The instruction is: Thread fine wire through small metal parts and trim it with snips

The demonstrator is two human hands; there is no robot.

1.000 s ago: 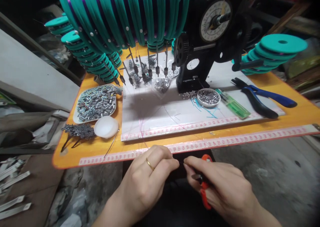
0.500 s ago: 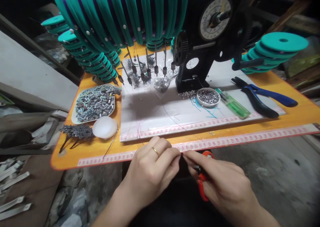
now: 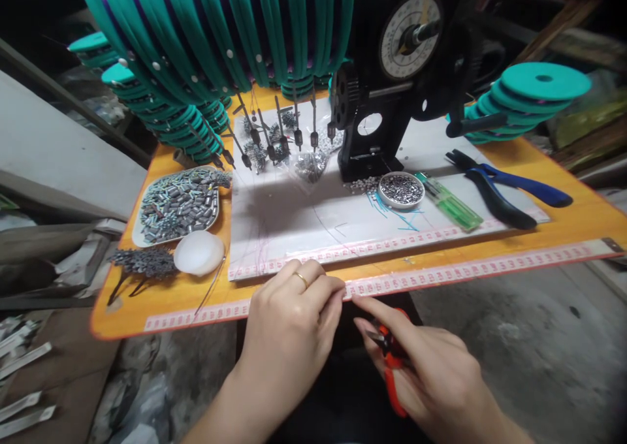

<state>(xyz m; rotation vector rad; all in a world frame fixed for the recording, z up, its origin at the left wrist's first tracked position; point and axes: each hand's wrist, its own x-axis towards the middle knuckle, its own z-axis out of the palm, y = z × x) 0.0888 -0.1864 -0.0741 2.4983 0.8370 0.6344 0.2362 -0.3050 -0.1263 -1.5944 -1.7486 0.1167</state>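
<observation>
Both hands meet at the near edge of the orange wooden table. The left hand pinches something too fine to see; the right hand grips small orange-handled scissors, forefinger extended toward the pink measuring tape.

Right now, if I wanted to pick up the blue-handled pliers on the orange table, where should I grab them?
Probably by the two long handles of the blue-handled pliers, coming from the right. The handles splay out toward the table's right edge with bare board around them, while the dark jaw end points left, near the green see-through screwdriver.
</observation>
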